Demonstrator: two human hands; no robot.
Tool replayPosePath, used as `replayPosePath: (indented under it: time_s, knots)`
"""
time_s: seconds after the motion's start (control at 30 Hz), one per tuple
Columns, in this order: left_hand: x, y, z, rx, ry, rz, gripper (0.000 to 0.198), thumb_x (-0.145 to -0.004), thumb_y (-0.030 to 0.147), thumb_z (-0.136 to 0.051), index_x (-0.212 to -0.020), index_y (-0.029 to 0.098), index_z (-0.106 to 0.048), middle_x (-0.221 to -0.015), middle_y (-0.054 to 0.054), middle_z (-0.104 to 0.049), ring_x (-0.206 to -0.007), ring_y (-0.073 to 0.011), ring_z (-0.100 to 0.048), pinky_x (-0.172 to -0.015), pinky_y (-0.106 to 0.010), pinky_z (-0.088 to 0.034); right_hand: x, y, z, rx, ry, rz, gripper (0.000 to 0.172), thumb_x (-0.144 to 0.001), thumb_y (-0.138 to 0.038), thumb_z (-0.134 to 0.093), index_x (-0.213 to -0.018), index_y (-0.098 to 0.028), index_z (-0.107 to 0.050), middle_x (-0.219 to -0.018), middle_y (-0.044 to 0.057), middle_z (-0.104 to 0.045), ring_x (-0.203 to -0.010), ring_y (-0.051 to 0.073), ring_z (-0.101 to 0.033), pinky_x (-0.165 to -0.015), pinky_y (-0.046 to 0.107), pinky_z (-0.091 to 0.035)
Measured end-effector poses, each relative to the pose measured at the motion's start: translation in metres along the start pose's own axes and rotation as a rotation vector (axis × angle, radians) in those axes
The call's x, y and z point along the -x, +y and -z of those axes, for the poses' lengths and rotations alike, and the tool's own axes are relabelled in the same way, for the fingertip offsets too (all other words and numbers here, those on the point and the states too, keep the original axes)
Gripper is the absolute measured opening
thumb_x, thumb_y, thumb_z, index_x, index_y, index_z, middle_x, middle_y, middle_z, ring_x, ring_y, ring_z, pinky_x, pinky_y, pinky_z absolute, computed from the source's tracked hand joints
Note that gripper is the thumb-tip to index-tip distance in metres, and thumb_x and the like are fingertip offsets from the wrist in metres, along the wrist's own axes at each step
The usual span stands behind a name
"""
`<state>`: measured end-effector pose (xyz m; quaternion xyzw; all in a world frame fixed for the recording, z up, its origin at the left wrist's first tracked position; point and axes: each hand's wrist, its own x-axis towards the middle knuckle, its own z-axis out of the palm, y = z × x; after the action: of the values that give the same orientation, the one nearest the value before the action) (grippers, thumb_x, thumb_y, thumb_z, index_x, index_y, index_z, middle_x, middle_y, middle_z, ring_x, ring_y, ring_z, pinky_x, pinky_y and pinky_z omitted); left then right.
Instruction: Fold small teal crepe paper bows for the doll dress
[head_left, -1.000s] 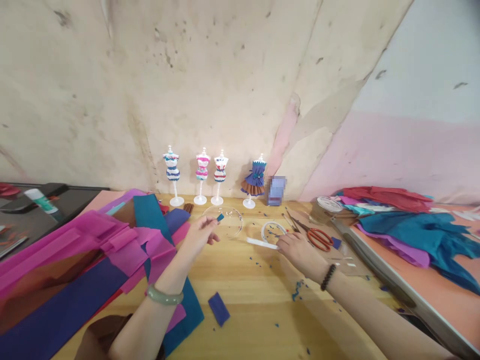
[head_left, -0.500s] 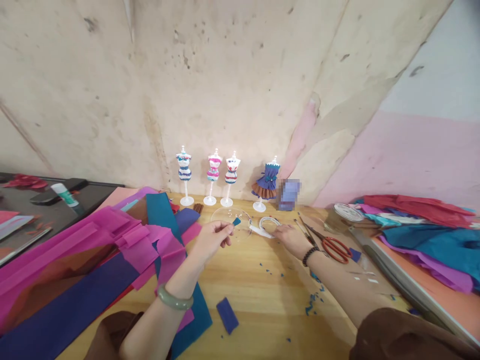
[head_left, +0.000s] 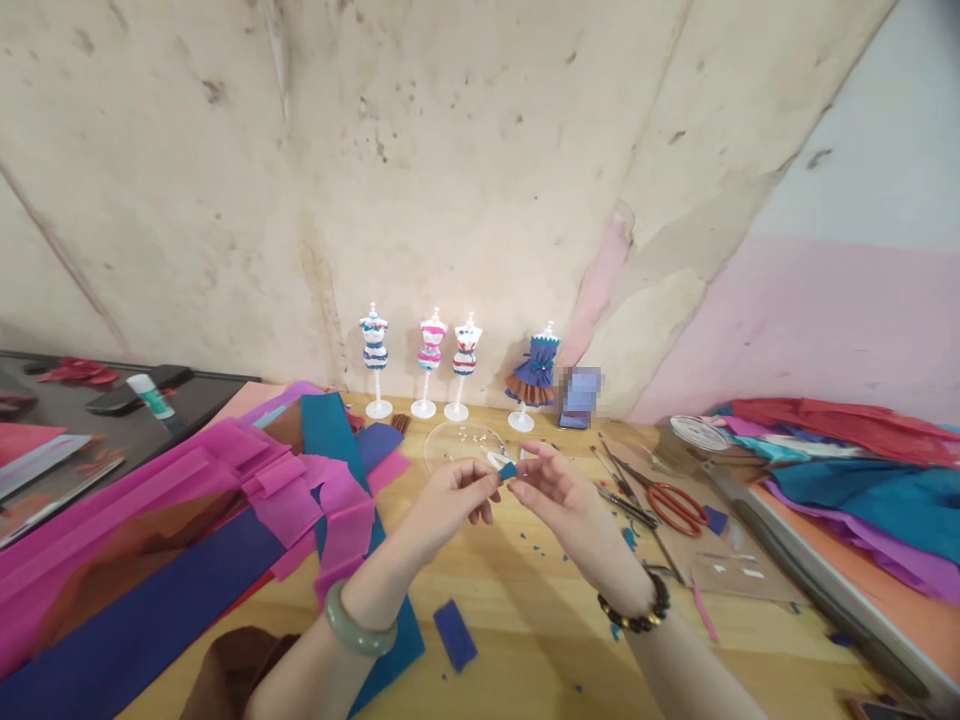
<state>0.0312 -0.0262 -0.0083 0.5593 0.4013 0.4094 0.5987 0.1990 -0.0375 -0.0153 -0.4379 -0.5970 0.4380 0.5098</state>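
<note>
My left hand [head_left: 461,495] pinches a small teal piece of crepe paper [head_left: 508,470] between thumb and fingers. My right hand [head_left: 559,495] is close at its right, thumb and fingers curved and apart around the paper's edge; I cannot tell whether they touch it. Just behind the piece, a white strip [head_left: 496,459] shows, partly covered by it. A clear round dish [head_left: 439,450] holding small white bits lies beyond my left hand. On the table below my hands is a dark blue paper rectangle [head_left: 455,636].
Three small mannequins [head_left: 375,345] and one in a blue and brown dress [head_left: 541,360] stand along the wall. Coloured crepe paper [head_left: 180,480] covers the left side. Orange-handled scissors [head_left: 675,508] and tweezers [head_left: 628,504] lie at right, near stacked paper [head_left: 870,500].
My right hand has left the white tape roll and come back left toward the teal piece. My left hand still holds the piece and has shifted slightly right.
</note>
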Motion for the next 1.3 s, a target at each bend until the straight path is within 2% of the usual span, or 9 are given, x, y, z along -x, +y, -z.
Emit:
replayPosePath:
  time_s: [0.17,0.33,0.5,0.63,0.73,0.93,1.03,1.2,1.3]
  knots:
    - [0.004,0.002,-0.002,-0.046,-0.110,0.010,0.031,-0.075,0.045,-0.061,-0.069,0.015,-0.058,-0.060,0.002,-0.055,-0.051,-0.0091,-0.052,-0.054,-0.023,-0.037,0.002,-0.003,-0.007,-0.105,0.016,-0.054,0.048,-0.072,-0.036,-0.072,-0.114,-0.022,-0.056,-0.077,-0.003,-0.059,-0.070,0.013,-0.055,-0.069,0.030,-0.045]
    - [0.002,0.004,-0.001,-0.005,-0.123,0.141,0.032,-0.075,0.045,-0.057,-0.071,0.013,-0.062,-0.069,-0.004,-0.065,-0.053,-0.0106,-0.057,-0.054,-0.025,-0.039,0.004,0.006,-0.002,-0.307,0.043,-0.165,0.050,-0.066,-0.039,-0.077,-0.110,-0.022,-0.057,-0.074,-0.003,-0.060,-0.063,0.012,-0.053,-0.064,0.028,-0.044]
    - [-0.001,0.003,-0.001,0.172,-0.077,0.283,0.033,-0.069,0.044,-0.065,-0.076,0.012,-0.065,-0.072,-0.006,-0.069,-0.051,-0.0111,-0.059,-0.051,-0.024,-0.039,0.005,0.010,-0.005,-0.161,0.029,-0.079,0.046,-0.071,-0.038,-0.072,-0.112,-0.022,-0.057,-0.078,-0.002,-0.060,-0.070,0.014,-0.057,-0.069,0.030,-0.047]
    - [-0.003,0.001,0.001,0.178,-0.031,0.321,0.030,-0.068,0.041,-0.066,-0.076,0.013,-0.065,-0.071,-0.005,-0.069,-0.050,-0.0121,-0.062,-0.050,-0.023,-0.040,0.007,0.008,-0.007,0.000,0.004,-0.012,0.042,-0.077,-0.037,-0.065,-0.116,-0.022,-0.055,-0.080,-0.001,-0.058,-0.075,0.016,-0.059,-0.074,0.033,-0.050]
    - [-0.004,0.001,0.002,0.143,0.010,0.327,0.029,-0.072,0.041,-0.063,-0.081,0.013,-0.065,-0.068,-0.004,-0.068,-0.050,-0.0130,-0.062,-0.050,-0.024,-0.040,0.010,0.004,-0.008,-0.008,-0.022,0.010,0.041,-0.079,-0.038,-0.064,-0.116,-0.023,-0.055,-0.081,-0.001,-0.058,-0.073,0.016,-0.060,-0.073,0.033,-0.052]
    - [0.001,0.004,0.002,0.052,-0.036,0.174,0.034,-0.076,0.047,-0.062,-0.083,0.015,-0.065,-0.077,-0.004,-0.068,-0.058,-0.0130,-0.063,-0.054,-0.024,-0.042,0.010,0.004,-0.006,-0.100,0.004,-0.018,0.041,-0.077,-0.041,-0.068,-0.113,-0.024,-0.058,-0.079,-0.001,-0.060,-0.071,0.014,-0.059,-0.071,0.031,-0.052]
    - [0.005,0.008,0.000,-0.012,-0.070,0.057,0.027,-0.072,0.039,-0.069,-0.083,0.015,-0.065,-0.074,-0.002,-0.067,-0.065,-0.0125,-0.061,-0.060,-0.023,-0.044,0.008,0.007,-0.004,-0.109,0.058,0.009,0.041,-0.075,-0.041,-0.070,-0.111,-0.023,-0.060,-0.081,0.000,-0.060,-0.072,0.014,-0.058,-0.072,0.031,-0.051]
    - [0.007,0.011,-0.004,-0.079,0.044,-0.066,0.008,-0.070,0.021,-0.066,-0.075,0.015,-0.065,-0.065,0.000,-0.064,-0.064,-0.0128,-0.059,-0.065,-0.025,-0.045,0.008,0.008,0.002,-0.117,0.067,0.043,0.037,-0.076,-0.039,-0.071,-0.109,-0.024,-0.063,-0.088,0.003,-0.065,-0.080,0.016,-0.063,-0.077,0.034,-0.054]
    - [0.009,0.013,-0.006,-0.192,0.096,-0.113,0.007,-0.073,0.019,-0.061,-0.076,0.016,-0.067,-0.071,-0.002,-0.068,-0.068,-0.0147,-0.060,-0.065,-0.025,-0.045,0.009,0.004,0.006,-0.095,0.002,0.098,0.037,-0.079,-0.035,-0.068,-0.114,-0.026,-0.060,-0.106,0.006,-0.067,-0.096,0.020,-0.065,-0.082,0.037,-0.055]
